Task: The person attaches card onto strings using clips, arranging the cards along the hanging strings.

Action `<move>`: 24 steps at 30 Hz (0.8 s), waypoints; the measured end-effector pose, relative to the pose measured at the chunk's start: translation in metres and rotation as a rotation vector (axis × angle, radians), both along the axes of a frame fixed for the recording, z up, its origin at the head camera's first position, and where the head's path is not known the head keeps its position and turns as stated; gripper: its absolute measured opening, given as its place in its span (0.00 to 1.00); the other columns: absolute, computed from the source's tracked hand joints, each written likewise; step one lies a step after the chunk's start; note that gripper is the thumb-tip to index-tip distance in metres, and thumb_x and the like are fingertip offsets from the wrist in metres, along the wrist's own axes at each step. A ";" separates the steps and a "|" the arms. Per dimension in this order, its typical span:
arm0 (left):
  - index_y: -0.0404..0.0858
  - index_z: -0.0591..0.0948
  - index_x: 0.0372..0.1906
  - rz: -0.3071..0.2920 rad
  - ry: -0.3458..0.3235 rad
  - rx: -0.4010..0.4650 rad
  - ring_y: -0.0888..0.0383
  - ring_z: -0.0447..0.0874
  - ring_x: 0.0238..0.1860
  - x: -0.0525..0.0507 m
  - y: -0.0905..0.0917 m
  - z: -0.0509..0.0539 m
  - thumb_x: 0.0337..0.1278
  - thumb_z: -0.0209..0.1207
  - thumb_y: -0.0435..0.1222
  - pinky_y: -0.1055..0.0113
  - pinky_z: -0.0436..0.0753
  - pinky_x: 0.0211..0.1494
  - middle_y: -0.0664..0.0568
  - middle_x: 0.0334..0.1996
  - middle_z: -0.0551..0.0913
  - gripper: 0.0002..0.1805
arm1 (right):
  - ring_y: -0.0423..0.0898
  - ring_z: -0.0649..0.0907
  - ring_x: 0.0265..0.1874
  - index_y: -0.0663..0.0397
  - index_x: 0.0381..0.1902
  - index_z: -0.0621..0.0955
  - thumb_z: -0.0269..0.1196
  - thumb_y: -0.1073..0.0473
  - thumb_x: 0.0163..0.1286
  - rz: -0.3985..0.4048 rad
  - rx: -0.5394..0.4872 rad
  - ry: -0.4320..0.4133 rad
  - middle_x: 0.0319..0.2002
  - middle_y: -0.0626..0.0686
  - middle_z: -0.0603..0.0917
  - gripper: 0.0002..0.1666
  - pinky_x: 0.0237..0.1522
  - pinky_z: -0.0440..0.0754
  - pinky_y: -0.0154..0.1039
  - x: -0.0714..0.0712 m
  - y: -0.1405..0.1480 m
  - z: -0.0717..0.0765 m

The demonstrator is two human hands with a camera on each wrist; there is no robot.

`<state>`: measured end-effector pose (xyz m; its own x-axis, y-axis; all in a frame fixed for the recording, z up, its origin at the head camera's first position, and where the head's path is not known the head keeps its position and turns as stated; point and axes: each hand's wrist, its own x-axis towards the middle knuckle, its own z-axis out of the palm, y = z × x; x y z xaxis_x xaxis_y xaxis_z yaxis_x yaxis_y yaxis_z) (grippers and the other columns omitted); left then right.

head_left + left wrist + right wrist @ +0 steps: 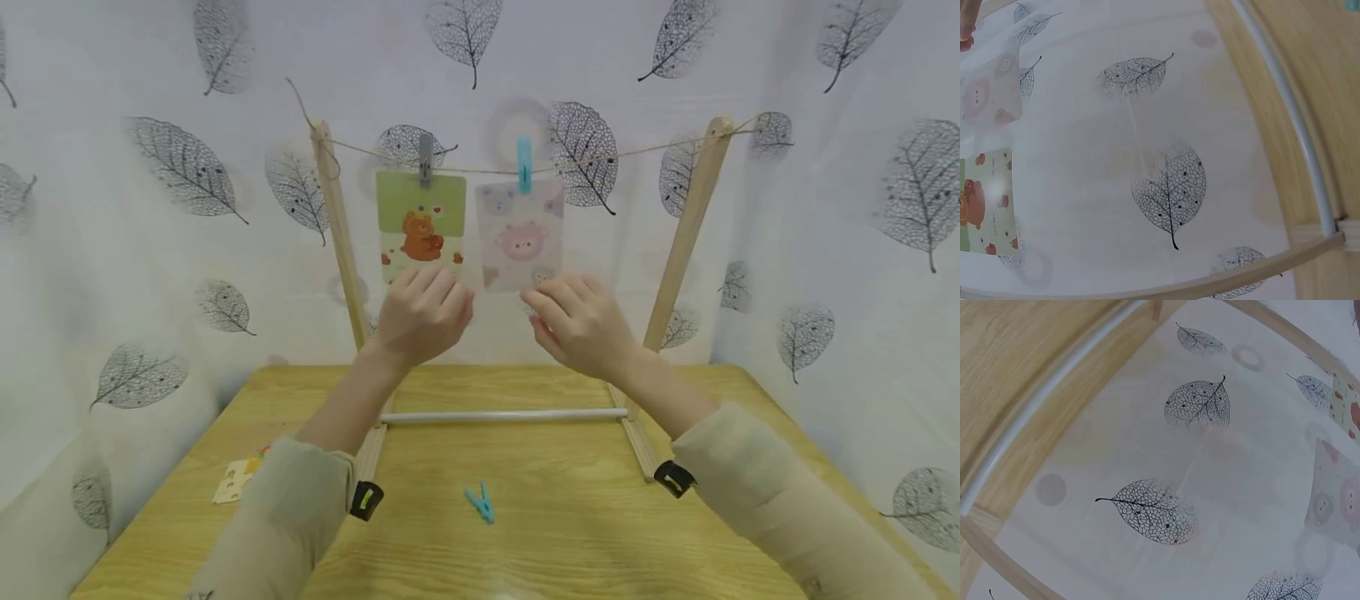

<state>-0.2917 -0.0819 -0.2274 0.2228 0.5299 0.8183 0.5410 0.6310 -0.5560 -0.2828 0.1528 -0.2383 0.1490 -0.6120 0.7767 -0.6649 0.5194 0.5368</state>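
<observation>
My left hand (426,312) is raised in front of the lower edge of the green bear card (405,204). Its fingers bend loosely, fingertips hidden behind the knuckles. Before the bottom right of the pink bear card (520,237), my right hand (581,321) has loosely curled fingers, with nothing seen in them. A grey clothespin (426,160) fastens the green card to the string (626,154); a blue clothespin (524,167) fastens the pink one. In the left wrist view, the lower edges of the green card (997,200) and pink card (1007,94) hang free.
Two wooden posts (687,237) hold the string, joined low down by a white rod (502,415). Another blue clothespin (482,503) lies on the wooden table (570,533). Beside my left sleeve is a partly covered yellow card (232,481). A leaf-print curtain (480,100) stands behind.
</observation>
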 end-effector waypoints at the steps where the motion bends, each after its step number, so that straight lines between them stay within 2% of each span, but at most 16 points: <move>1: 0.35 0.72 0.16 -0.005 0.000 -0.004 0.50 0.73 0.19 0.001 -0.003 -0.002 0.48 0.54 0.30 0.60 0.71 0.22 0.47 0.15 0.73 0.10 | 0.56 0.79 0.32 0.64 0.41 0.78 0.54 0.60 0.62 0.004 0.008 -0.010 0.33 0.58 0.80 0.14 0.31 0.75 0.48 0.002 0.000 -0.004; 7: 0.36 0.68 0.13 -0.022 -0.037 -0.016 0.52 0.66 0.16 0.005 -0.020 -0.015 0.52 0.48 0.29 0.62 0.69 0.22 0.49 0.13 0.68 0.14 | 0.52 0.79 0.28 0.62 0.37 0.79 0.50 0.57 0.67 0.018 0.062 -0.076 0.29 0.55 0.80 0.15 0.29 0.75 0.44 0.010 -0.004 -0.024; 12: 0.36 0.71 0.15 0.004 -0.097 -0.034 0.52 0.68 0.17 0.010 -0.037 -0.021 0.52 0.46 0.29 0.62 0.70 0.22 0.49 0.14 0.70 0.13 | 0.48 0.80 0.26 0.60 0.33 0.80 0.50 0.56 0.67 0.030 0.123 -0.146 0.27 0.52 0.79 0.15 0.28 0.78 0.40 0.015 -0.013 -0.038; 17: 0.36 0.71 0.14 0.038 -0.143 -0.067 0.54 0.67 0.15 0.013 -0.054 -0.029 0.53 0.45 0.30 0.64 0.70 0.20 0.49 0.12 0.71 0.14 | 0.46 0.80 0.28 0.58 0.33 0.80 0.58 0.56 0.61 0.026 0.193 -0.197 0.28 0.50 0.79 0.10 0.31 0.79 0.38 0.019 -0.027 -0.057; 20: 0.35 0.71 0.14 0.053 -0.185 -0.083 0.53 0.68 0.15 0.014 -0.065 -0.037 0.52 0.46 0.31 0.64 0.70 0.18 0.49 0.12 0.71 0.14 | 0.44 0.78 0.26 0.56 0.33 0.79 0.64 0.55 0.56 0.002 0.237 -0.234 0.28 0.49 0.77 0.11 0.28 0.77 0.35 0.022 -0.036 -0.069; 24: 0.32 0.72 0.17 0.095 -0.266 -0.095 0.50 0.73 0.17 0.014 -0.083 -0.049 0.49 0.49 0.29 0.60 0.74 0.19 0.46 0.16 0.75 0.10 | 0.39 0.73 0.20 0.53 0.32 0.78 0.68 0.52 0.53 -0.062 0.271 -0.314 0.24 0.46 0.74 0.14 0.18 0.71 0.30 0.025 -0.043 -0.087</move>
<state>-0.2782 -0.1647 -0.2763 -0.0466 0.6151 0.7871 0.6165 0.6377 -0.4618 -0.2582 0.1096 -0.3250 -0.1128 -0.8008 0.5882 -0.7898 0.4314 0.4359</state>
